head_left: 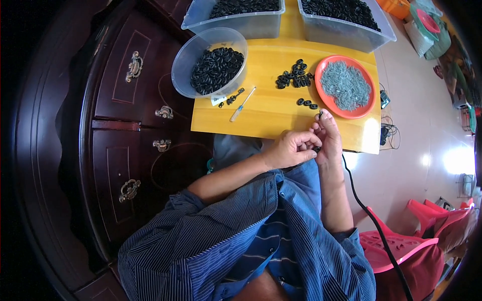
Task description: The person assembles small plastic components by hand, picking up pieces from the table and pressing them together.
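Note:
At the table's near right edge my two hands work close together. My left hand (291, 149) reaches in from the left, its thumb and forefinger closed on a small black oval piece (316, 149) beside my right palm. My right hand (329, 138) is raised, fingers curled and pinching a tiny dark piece (320, 115) at the fingertips, too small to name. Just beyond lies a short row of black oval pieces (307, 103), with a larger cluster of them (295, 75) farther off. An orange-red plate (371, 103) heaped with small silvery metal parts (346, 84) stands beside these.
A round clear tub (179, 75) of black pieces stands at left, near a pen (243, 104) and a few linked pieces (231, 98). Two clear bins (246, 27) line the back of the yellow table (271, 118). Dark drawers (120, 75) flank the left; a black cable (369, 213) hangs at right.

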